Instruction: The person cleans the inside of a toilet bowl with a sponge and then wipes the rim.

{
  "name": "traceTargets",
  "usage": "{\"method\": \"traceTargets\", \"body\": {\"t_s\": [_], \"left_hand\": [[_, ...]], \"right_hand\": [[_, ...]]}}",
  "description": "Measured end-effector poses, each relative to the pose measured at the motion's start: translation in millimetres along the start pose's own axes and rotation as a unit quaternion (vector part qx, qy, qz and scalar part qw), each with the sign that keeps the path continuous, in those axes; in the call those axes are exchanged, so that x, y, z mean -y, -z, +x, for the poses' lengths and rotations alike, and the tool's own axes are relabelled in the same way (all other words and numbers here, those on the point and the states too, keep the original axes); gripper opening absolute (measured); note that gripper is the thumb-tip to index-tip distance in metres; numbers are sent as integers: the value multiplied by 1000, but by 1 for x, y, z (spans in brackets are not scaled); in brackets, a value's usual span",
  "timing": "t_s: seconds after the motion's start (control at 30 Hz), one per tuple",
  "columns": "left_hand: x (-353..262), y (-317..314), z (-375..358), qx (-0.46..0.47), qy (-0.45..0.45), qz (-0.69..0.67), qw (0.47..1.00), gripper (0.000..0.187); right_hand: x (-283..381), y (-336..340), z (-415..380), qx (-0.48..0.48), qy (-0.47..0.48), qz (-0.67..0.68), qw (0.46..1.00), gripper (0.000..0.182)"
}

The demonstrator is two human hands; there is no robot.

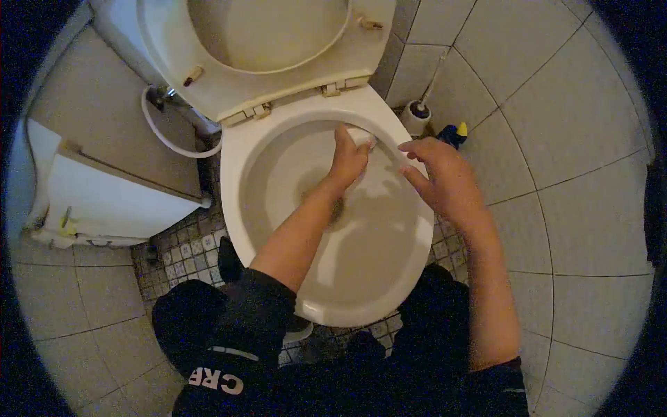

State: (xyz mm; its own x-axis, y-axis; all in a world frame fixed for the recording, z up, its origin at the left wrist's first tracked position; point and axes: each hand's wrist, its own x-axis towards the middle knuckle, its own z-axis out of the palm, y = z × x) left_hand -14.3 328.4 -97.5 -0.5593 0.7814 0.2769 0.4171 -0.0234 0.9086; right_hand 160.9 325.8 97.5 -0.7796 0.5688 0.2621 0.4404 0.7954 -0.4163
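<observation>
A white toilet bowl (233,208) stands in front of me, its seat and lid (167,52) raised. My left hand (349,161) reaches into the bowl, near the inner wall at the back right. Its fingers are closed on a small white piece (362,135), perhaps paper or cloth; the kind is not clear. My right hand (450,182) hovers by the bowl's right rim, thumb and fingers apart, with nothing visible in it. The drain hole at the bottom is partly hidden by my left wrist.
Behind the bowl on the right stand a toilet brush in a white holder (417,121) and a dark blue bottle with a yellow cap (453,135). A white hose (154,131) loops at the left, above a white cabinet (114,198). Tiled walls close in the right side.
</observation>
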Motion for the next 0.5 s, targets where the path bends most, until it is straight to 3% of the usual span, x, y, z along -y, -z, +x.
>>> {"method": "traceTargets", "body": {"t_s": [0.1, 0.2, 0.3, 0.37, 0.4, 0.47, 0.5], "left_hand": [[37, -12, -20, 28, 34, -31, 999, 59], [35, 0, -31, 82, 96, 73, 989, 52], [10, 6, -2, 64, 40, 115, 991, 48], [-7, 12, 1, 16, -22, 45, 999, 66], [11, 2, -3, 21, -22, 44, 999, 66], [46, -17, -19, 21, 97, -9, 995, 46], [-5, 3, -28, 40, 192, -141, 970, 46]], "right_hand": [[1, 3, 0, -6, 5, -10, 1000, 25], [4, 3, 3, 7, -9, -4, 1000, 25], [4, 3, 6, 5, 7, 2, 1000, 25], [3, 0, 1, -4, 10, 11, 1000, 25], [3, 1, 3, 3, 0, 5, 1000, 25], [4, 2, 1, 16, -8, -3, 1000, 25], [5, 4, 2, 14, -4, -7, 1000, 25]]}}
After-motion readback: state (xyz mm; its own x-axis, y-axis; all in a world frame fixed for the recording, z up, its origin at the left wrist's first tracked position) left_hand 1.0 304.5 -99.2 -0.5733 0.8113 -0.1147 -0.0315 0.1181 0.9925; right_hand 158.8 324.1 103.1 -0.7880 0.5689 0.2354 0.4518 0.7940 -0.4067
